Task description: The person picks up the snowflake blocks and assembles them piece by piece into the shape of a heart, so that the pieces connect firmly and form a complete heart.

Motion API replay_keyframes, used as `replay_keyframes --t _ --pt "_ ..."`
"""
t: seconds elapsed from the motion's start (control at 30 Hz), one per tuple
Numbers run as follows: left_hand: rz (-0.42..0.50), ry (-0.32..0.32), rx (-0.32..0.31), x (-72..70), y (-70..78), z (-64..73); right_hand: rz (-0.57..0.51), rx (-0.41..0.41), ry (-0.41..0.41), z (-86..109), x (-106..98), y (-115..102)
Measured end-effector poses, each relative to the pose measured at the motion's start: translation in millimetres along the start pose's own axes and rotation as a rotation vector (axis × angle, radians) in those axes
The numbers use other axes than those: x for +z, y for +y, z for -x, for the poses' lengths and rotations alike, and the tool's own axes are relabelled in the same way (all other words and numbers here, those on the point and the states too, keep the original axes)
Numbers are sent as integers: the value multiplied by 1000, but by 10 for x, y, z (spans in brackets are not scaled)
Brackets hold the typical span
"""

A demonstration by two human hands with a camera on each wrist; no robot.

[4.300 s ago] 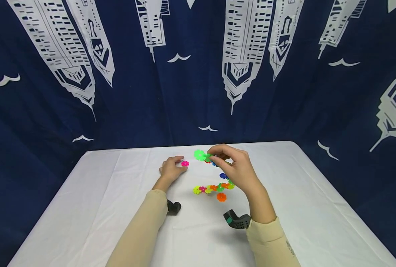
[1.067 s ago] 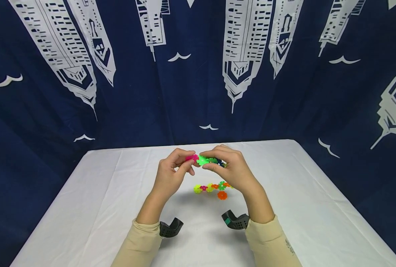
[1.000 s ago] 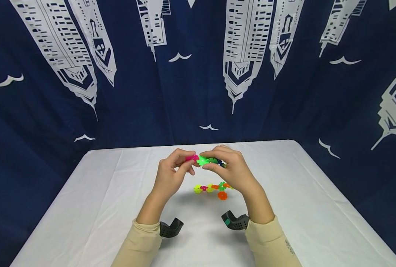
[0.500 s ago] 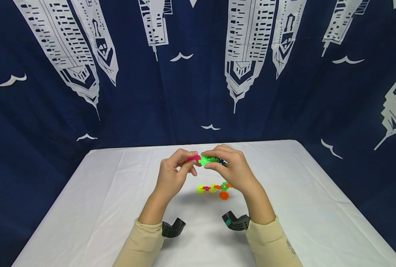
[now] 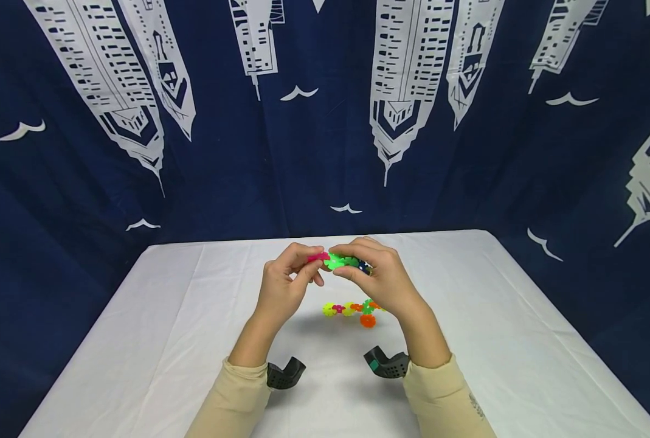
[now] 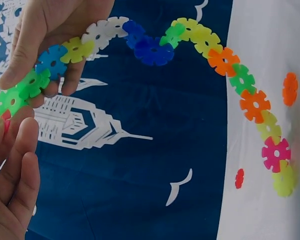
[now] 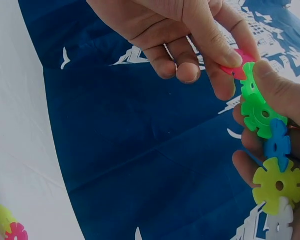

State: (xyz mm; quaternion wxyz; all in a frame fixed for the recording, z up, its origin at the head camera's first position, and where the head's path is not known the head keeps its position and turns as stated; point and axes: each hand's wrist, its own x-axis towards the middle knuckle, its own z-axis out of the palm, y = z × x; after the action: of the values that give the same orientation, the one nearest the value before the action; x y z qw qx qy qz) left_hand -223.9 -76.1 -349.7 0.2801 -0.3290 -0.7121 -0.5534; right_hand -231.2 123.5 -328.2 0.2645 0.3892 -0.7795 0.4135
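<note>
Over the table my left hand (image 5: 282,283) pinches a pink notched snowflake disc (image 5: 318,257) between thumb and fingertips. Its edge meets the bright green disc (image 5: 334,261) that ends a chain of interlocking snowflake discs. My right hand (image 5: 382,274) grips this chain by its green discs (image 7: 263,114). In the left wrist view the chain runs through a blue disc (image 6: 52,61), yellow, white, dark blue (image 6: 153,51), then orange, green and pink (image 6: 276,154) to a yellow end disc (image 6: 284,180). Part of the chain is hidden behind the right hand in the head view.
A loose orange disc (image 5: 368,320) lies on the white-covered table (image 5: 166,340) near the chain. A small red disc (image 6: 239,178) lies farther off, seen in the left wrist view. Behind hangs a navy curtain (image 5: 303,152) with white buildings.
Since the oldest frame, my left hand has picked the pink disc up from the table and brought it to the chain's green end. Over the last second both hands shift only slightly.
</note>
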Motion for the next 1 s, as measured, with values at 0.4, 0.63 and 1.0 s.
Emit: replay_keyframes --t 0.4,0.63,1.0 --pt "-68 -47 -62 -23 -68 -7 83 52 -7 13 -8 23" --pt "-75 -63 -144 -45 -182 -26 113 77 22 7 -90 76" --pt "-49 -59 -429 206 -802 -32 124 131 77 43 -246 163"
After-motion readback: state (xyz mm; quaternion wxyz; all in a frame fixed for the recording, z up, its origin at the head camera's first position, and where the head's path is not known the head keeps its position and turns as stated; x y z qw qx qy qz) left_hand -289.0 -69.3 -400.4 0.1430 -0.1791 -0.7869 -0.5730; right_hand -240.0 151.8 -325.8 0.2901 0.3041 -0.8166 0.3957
